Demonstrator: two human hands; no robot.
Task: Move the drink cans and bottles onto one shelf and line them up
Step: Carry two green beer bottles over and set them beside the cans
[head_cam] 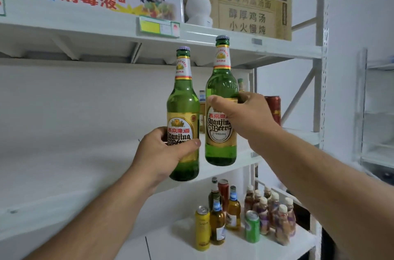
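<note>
Fingers curled round 2 green bottles, 1 per hand
Left bottle could be clinked against right bottle, at 3 o'clock.

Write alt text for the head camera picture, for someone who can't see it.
A person holds two upright green beer bottles, one in the left hand and one in the right hand, before a white middle shelf. More bottles and cans stand on the shelf below.

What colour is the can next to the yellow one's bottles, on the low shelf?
Green can, seen in the head view.
</note>
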